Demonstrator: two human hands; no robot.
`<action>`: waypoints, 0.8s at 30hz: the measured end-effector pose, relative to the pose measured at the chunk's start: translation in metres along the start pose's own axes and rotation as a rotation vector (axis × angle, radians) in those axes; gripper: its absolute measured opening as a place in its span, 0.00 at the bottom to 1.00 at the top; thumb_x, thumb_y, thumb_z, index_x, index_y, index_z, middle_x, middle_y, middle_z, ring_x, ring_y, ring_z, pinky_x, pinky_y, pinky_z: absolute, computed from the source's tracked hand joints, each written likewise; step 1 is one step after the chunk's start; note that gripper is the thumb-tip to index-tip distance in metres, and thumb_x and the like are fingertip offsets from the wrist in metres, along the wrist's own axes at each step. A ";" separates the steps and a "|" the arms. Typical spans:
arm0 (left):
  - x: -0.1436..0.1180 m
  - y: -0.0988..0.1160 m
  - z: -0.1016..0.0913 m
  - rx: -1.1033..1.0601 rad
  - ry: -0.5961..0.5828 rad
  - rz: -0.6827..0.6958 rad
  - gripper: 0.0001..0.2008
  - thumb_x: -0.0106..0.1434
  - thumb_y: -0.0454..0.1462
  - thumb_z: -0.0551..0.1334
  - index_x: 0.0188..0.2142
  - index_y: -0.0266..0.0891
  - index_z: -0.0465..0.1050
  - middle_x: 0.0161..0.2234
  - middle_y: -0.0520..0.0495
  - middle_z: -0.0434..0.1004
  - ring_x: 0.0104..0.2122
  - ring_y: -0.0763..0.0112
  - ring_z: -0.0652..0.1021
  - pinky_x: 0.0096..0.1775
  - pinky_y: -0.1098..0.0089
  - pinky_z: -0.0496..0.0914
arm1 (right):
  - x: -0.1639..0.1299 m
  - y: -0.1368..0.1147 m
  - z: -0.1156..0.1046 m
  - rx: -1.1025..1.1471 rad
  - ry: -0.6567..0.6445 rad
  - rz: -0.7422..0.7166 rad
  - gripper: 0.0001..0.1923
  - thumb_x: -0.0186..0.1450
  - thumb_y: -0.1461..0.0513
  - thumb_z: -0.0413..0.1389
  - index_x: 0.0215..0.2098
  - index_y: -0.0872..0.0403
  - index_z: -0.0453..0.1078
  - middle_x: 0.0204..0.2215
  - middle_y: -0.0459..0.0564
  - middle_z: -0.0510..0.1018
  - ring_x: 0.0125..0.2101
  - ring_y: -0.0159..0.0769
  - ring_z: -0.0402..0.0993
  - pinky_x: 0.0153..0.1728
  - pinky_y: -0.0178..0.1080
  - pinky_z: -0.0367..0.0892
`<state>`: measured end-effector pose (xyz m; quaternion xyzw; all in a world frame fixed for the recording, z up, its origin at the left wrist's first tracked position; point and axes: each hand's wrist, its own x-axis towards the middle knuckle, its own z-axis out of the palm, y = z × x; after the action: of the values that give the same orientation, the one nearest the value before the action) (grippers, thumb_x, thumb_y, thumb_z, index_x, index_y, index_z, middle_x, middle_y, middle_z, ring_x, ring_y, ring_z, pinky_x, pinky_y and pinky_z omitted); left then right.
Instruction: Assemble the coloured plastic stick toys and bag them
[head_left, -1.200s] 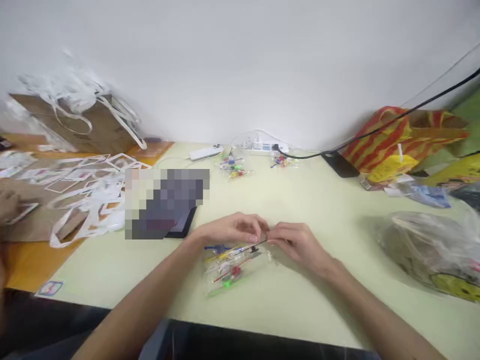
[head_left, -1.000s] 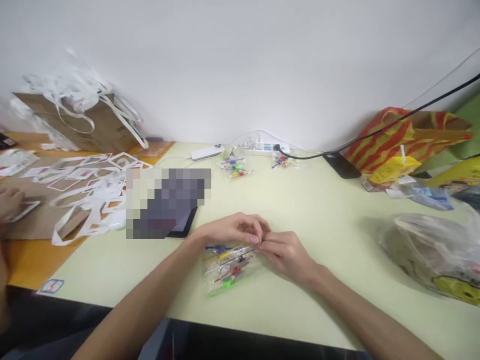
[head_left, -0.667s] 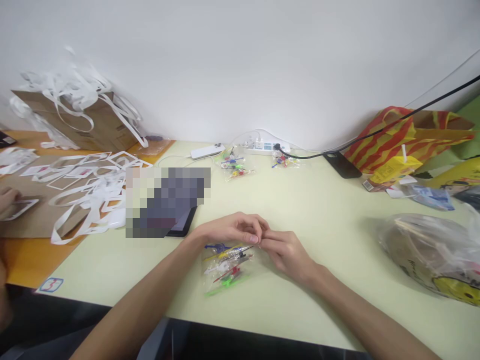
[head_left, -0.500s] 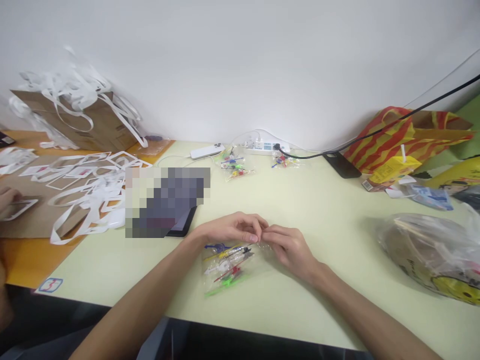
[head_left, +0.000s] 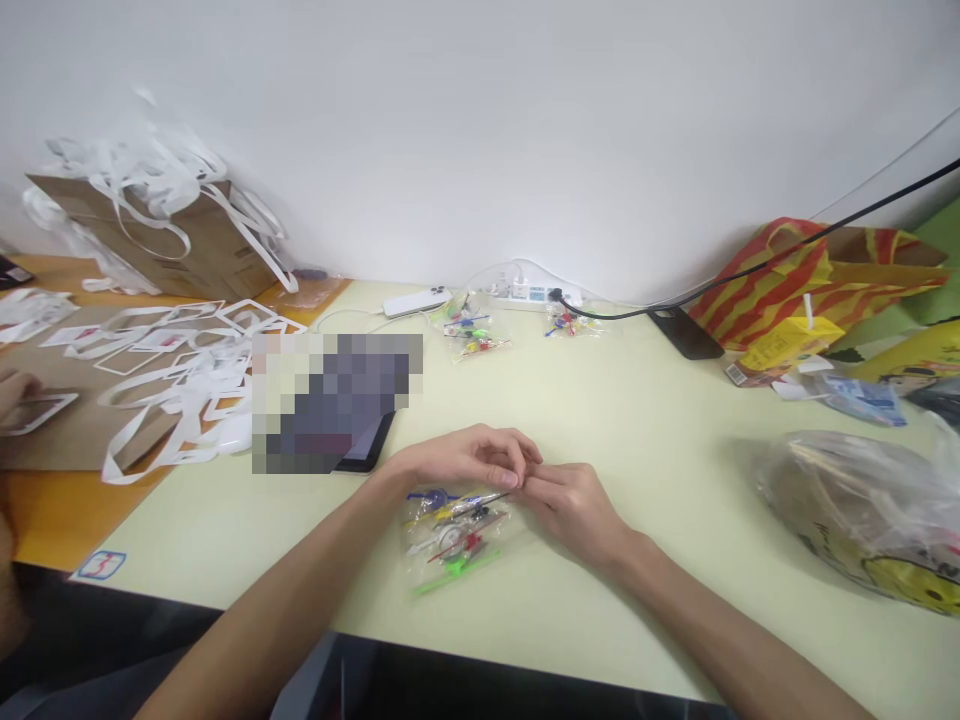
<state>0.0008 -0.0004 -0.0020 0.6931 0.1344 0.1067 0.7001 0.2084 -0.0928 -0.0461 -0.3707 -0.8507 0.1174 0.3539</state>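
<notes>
Bright, diffuse light falls on wall [head_left: 495,130] and table [head_left: 660,430] — soft shadow left of the plastic bag [head_left: 862,510], glints on the clear packet [head_left: 454,540]. Blocky pixels cover most of the tablet [head_left: 365,453] — outer edges look stretched.

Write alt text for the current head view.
A person's left hand and right hand meet at the upper right of a clear packet of colourful pieces on a pale table. Similar packets lie near a white power strip; another person's hand shows far left.

White wall [head_left: 465,130], pale green table [head_left: 660,440]
</notes>
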 end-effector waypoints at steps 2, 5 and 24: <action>0.000 0.000 0.000 0.007 0.000 -0.006 0.10 0.65 0.44 0.67 0.37 0.39 0.78 0.53 0.41 0.71 0.50 0.62 0.75 0.51 0.64 0.69 | 0.000 -0.001 0.001 0.015 -0.006 -0.032 0.13 0.71 0.69 0.52 0.41 0.51 0.78 0.35 0.49 0.84 0.32 0.34 0.79 0.32 0.34 0.70; 0.000 -0.001 0.000 0.029 0.004 -0.009 0.10 0.65 0.44 0.67 0.37 0.39 0.78 0.53 0.41 0.71 0.51 0.61 0.75 0.52 0.64 0.68 | -0.001 -0.002 0.004 -0.011 -0.016 -0.066 0.15 0.71 0.71 0.50 0.41 0.52 0.77 0.35 0.49 0.83 0.31 0.33 0.79 0.30 0.34 0.68; 0.001 0.002 0.004 -0.005 0.121 -0.058 0.12 0.65 0.45 0.67 0.36 0.38 0.78 0.56 0.39 0.71 0.50 0.61 0.77 0.50 0.64 0.69 | 0.010 0.004 -0.034 0.401 0.225 0.564 0.11 0.71 0.56 0.53 0.41 0.52 0.75 0.33 0.49 0.80 0.27 0.33 0.70 0.28 0.36 0.67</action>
<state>0.0029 -0.0036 0.0000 0.6793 0.1962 0.1284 0.6953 0.2295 -0.0849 -0.0186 -0.5246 -0.6306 0.3334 0.4648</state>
